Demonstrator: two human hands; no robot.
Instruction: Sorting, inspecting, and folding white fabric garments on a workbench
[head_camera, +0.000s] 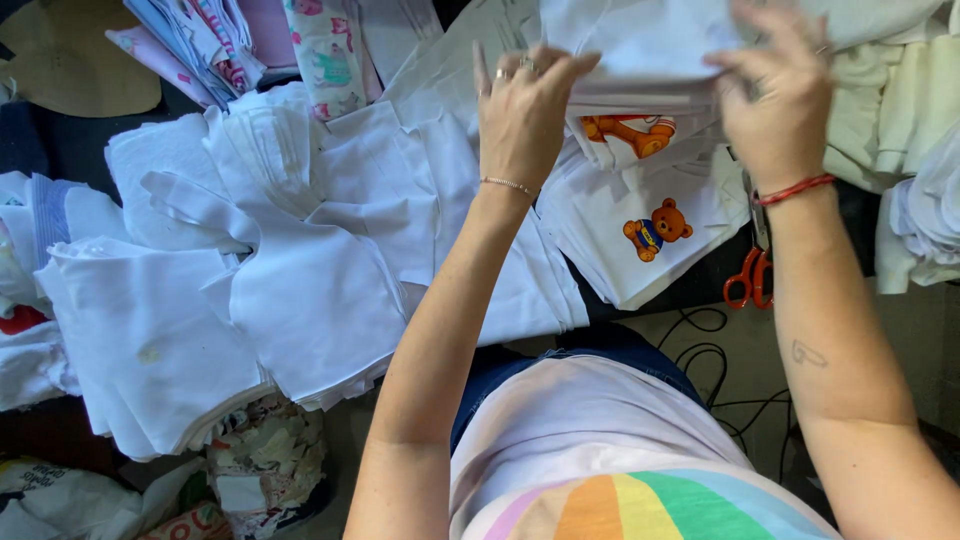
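two hands are up at the far edge of the table, both on the same lifted stack of white fabric pieces (640, 45). starting at the left, loose white cut pieces (250, 270) lie spread and overlapping across the dark table (55, 150), with patterned pink cloth (250, 40) piled beyond them. next comes the left hand (520, 125), rings on its fingers, pinching the stack's left end from below and in front. the stack runs crosswise between the hands, long axis left to right, held just above a pile of white pieces printed with a teddy bear (655, 230). the right hand (775, 105) clamps the stack's right end, fingers curled over the top, thumb side under. both hands look about equally near, one at each end, so the stack sits straight ahead of the person. further right, orange-handled scissors (750, 280) lie at the table edge, partly behind the right forearm, and cream cloth (900, 110) is heaped beyond.
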